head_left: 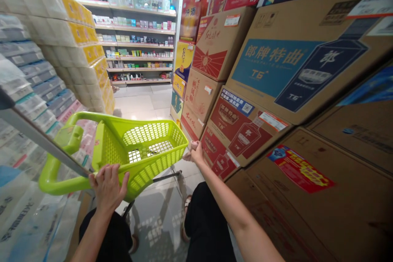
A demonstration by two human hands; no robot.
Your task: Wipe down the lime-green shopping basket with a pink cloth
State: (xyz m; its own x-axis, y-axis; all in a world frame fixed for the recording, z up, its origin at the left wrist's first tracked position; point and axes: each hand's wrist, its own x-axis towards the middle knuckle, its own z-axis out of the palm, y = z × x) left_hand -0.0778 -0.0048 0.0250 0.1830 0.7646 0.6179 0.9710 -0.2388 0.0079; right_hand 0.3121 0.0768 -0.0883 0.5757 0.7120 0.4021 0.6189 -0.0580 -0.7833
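Note:
A lime-green plastic shopping cart [147,159] with a slotted basket stands sideways in front of me. No goods show inside the basket. My left hand [107,184] is closed over the near rim, close to the handle end, with its fingers curled over the edge and the thumb to the right. At the basket's narrow front end is my right hand [196,152], its arm stretched forward. Those fingers are curled by the front corner; what they hold, if anything, is hidden. A grey metal pole [46,135] slants down to the cart's handle side.
Stacked cardboard liquor cartons [273,57] rise close on my right. Packs of tissue paper [70,37] form a tall pile on the left, beside more plastic-wrapped packs [37,65]. Shelves of small boxed goods [138,30] stand beyond the tiled aisle [147,100].

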